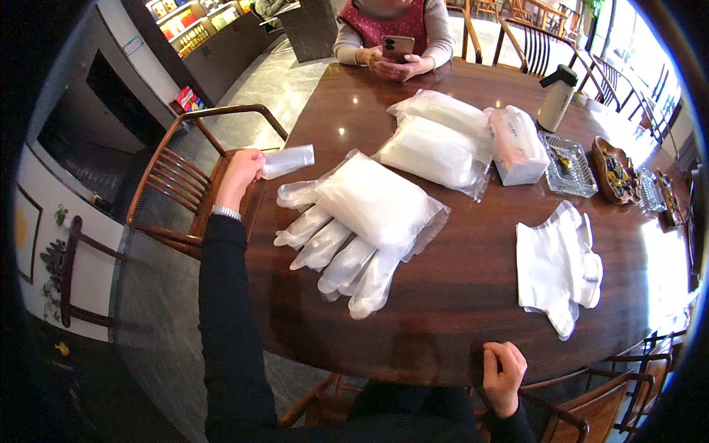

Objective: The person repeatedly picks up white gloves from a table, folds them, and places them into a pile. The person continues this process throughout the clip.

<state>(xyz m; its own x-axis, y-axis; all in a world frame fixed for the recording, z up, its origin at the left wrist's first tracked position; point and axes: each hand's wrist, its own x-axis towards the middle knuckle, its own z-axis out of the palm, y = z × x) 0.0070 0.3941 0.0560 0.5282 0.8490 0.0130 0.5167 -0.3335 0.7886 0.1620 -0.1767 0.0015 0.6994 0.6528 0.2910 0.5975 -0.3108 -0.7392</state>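
Observation:
My left hand, out over the table's left edge, grips one end of a small folded piece of translucent plastic film. Right of it lies a clear bag packed with white material, on top of several translucent plastic gloves whose fingers spread towards me. My right hand is at the near table edge, loosely curled, with nothing visible in it. Beyond it, to the right, a stack of folded white plastic gloves rests on the wood.
Two more filled plastic bags lie farther back on the wooden table, beside a tissue pack. A glass ashtray, a wooden dish and a thermos stand right. Opposite, a person holds a phone. A chair stands left.

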